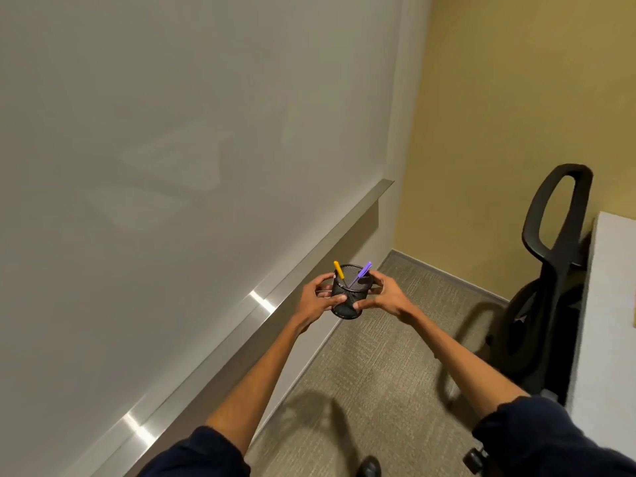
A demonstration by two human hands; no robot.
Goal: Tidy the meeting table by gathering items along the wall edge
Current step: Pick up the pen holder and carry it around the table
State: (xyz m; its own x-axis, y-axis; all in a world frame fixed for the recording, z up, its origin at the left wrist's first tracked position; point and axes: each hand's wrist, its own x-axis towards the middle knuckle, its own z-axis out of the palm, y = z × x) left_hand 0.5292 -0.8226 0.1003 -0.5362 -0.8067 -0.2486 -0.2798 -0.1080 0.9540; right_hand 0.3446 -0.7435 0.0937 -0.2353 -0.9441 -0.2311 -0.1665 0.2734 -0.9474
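- Round black wire-mesh pen cup (347,304) is mid-frame, a bit below ctr, held up in the air over the floor, not resting on any surface.
- In it: yellow pen (338,269) leaning left, purple pen (361,273) leaning right, both poking above the rim.
- Person's left hand (315,299) grasps the cup's left side, thumb across the front wall, fingers curled round the back.
- Their right hand (387,297) grasps the right side the same way, and the two thumbs nearly meet on the front.
- Forearms bare; dark navy sleeves (206,452) at btm of frame.
- Just left of the cup, a silver metal ledge (261,301) runs diag. from btm left up to mid-right, under a big pale whiteboard (172,166) filling the upper left.
- Below the hands: beige-grey carpet (395,356) w/ arm shadows on it.
- Right side: black office chair (550,270) w/ looped backrest, close beside a white table (612,304) at the right edge.
- Mustard-yellow wall (516,98) upper right.
- Black shoe (370,467) at the btm edge.
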